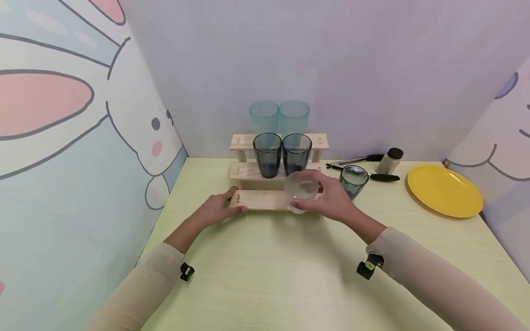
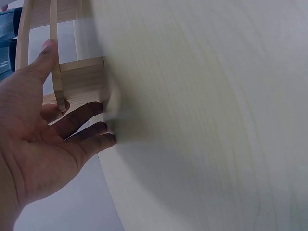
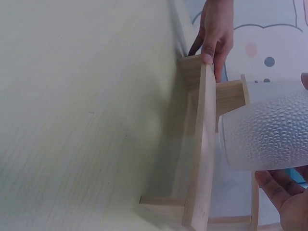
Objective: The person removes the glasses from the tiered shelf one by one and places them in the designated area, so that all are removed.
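Note:
A three-step wooden rack (image 1: 262, 200) stands against the back wall. My left hand (image 1: 215, 209) grips the left end of its lowest step, with the thumb on the board in the left wrist view. My right hand (image 1: 336, 198) holds a clear cup (image 1: 299, 186) between thumb and fingers, over the right part of that step. The cup's pebbled side (image 3: 267, 130) shows in the right wrist view, where its base is apart from the lowest board. Two dark glasses (image 1: 267, 156) stand on the middle step, and two pale teal cups (image 1: 264, 117) on the top one.
Right of the rack, behind my right hand, stands another dark glass (image 1: 354, 181). Beyond it lie black-handled utensils (image 1: 385, 178) and a small jar (image 1: 390, 162) with a black lid. A yellow plate (image 1: 445, 191) lies near the right wall. A patterned wall (image 1: 83, 207) borders the left.

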The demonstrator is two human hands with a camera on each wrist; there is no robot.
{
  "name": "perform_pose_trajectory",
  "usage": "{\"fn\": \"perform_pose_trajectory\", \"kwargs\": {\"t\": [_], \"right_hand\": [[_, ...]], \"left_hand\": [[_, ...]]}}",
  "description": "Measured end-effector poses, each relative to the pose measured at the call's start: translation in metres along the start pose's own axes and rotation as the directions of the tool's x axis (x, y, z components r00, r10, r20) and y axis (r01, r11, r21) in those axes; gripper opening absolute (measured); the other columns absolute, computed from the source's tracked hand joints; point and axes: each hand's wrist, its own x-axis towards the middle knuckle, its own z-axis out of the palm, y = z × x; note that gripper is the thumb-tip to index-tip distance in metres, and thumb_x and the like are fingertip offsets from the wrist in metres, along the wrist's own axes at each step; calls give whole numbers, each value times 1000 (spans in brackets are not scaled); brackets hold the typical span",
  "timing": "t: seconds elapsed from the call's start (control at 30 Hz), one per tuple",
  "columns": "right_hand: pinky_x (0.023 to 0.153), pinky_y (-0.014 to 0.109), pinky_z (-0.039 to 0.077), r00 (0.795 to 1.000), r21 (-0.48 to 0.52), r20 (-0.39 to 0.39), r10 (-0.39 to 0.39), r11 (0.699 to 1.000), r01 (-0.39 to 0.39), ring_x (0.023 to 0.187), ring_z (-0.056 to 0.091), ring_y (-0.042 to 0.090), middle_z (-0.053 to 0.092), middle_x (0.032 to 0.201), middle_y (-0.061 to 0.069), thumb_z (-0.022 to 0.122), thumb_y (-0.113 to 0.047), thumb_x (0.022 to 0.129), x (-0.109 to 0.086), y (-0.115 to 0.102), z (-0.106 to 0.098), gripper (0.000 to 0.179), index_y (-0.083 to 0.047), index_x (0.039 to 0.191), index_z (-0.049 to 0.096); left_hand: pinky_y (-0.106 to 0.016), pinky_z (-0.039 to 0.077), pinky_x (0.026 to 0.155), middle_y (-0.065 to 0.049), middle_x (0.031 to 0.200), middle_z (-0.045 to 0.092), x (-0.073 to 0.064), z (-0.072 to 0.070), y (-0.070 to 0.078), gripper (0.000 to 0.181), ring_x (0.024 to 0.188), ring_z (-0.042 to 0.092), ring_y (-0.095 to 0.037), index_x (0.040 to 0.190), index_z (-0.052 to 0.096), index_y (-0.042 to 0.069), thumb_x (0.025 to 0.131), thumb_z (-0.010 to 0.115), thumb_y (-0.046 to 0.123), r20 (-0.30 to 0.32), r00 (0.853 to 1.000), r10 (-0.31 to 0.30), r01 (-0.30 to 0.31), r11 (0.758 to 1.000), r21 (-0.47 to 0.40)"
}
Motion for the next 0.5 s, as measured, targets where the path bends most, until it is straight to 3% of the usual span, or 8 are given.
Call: {"fn": "perform_pose_trajectory", "kwargs": {"t": [0.27,0.5], "right_hand": [[88,44,59,999,-34,-3,54,998,-54,118,71,28,68,151,5,98,-47,84,-14,16,-25,73,-30,148,67],[82,32,59,997,-48,-8,81,996,-81,116,74,27,76,136,5,98,-45,86,-29,29,-47,69,-28,145,69]], "left_hand": [[-51,55,101,-27,168,50,0,0,0,107,122,65,-32,177,30,16,97,71,75,1,1000,-3,3,1000,0],[-55,54,109,-25,172,46,-1,0,1,107,138,63,-37,177,29,16,98,71,75,5,1000,-4,4,1000,-7]]}}
